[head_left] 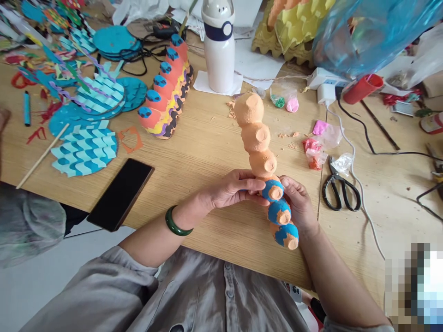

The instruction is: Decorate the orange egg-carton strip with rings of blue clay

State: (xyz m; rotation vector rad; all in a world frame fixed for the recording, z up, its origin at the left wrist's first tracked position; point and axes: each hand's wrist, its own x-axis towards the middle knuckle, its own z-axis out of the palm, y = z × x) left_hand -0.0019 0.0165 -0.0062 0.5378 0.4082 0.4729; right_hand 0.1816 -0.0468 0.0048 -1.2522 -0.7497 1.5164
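Between my two hands is a long egg-carton strip of several bumps, coated in orange foam clay. Blue clay covers parts of the three bumps nearest me, leaving their tips orange. My left hand pinches the strip from the left, at the blue bump in its middle. From the other side, my right hand has its thumb and fingers closed at that same bump; some of its fingers are hidden. Farther off to the left stands a finished-looking egg-carton strip in orange, yellow, purple and black with blue-topped bumps.
A black phone lies at the table's front edge, left of my arm. Black-handled scissors, clay packets and a white cable are on the right. A white bottle stands behind; blue paper fish shapes spread at left.
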